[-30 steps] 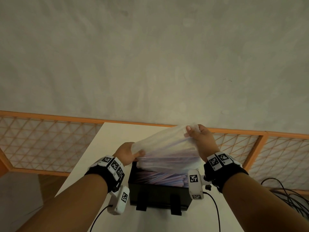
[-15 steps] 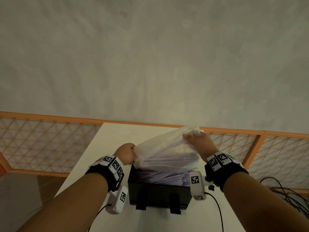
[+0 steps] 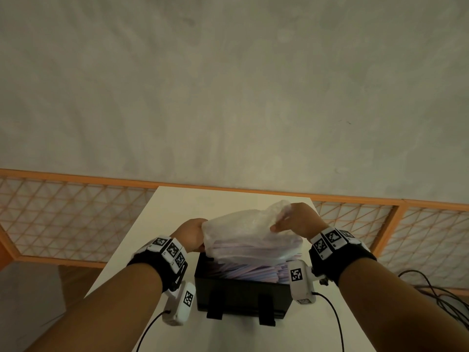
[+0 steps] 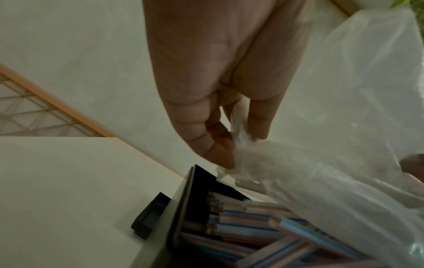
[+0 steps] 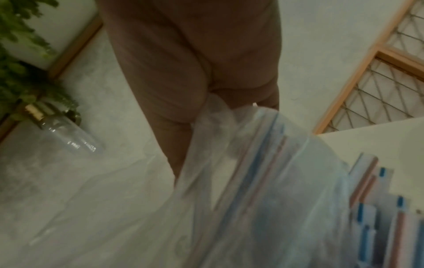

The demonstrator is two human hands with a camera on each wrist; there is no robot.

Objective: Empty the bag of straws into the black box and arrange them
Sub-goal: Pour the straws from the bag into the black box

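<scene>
Near edge of table (image 3: 317, 334): black box (image 3: 242, 292) standing square to that edge, two clips on its front wall. Interior loaded with straws (image 3: 253, 273), pink and blue, lying side to side, long axis parallel to the near edge; several ends projecting over the right wall. Left wrist view confirms ends stacked unevenly against the left wall.

Directly above the box: bag (image 3: 250, 236), translucent, resting on the pile, more straws visible through the film, same left-right axis.

Left hand (image 3: 191, 235) at the bag's left end, fingers pinching a twist of plastic just above the box's far left corner. Right hand (image 3: 295, 222) at the upper right end, clamped on gathered film, held higher than the left. Hands well apart, one at each end of the bag.

Judgement: bag tilted down to the left, so remaining contents should run toward the left hand; which end is open cannot be told. Emptying incomplete; arranging not begun. Risk: overhanging straws slipping off the right wall onto the table.

Beyond: far edge of table, orange lattice railing (image 3: 76, 219), grey floor.
</scene>
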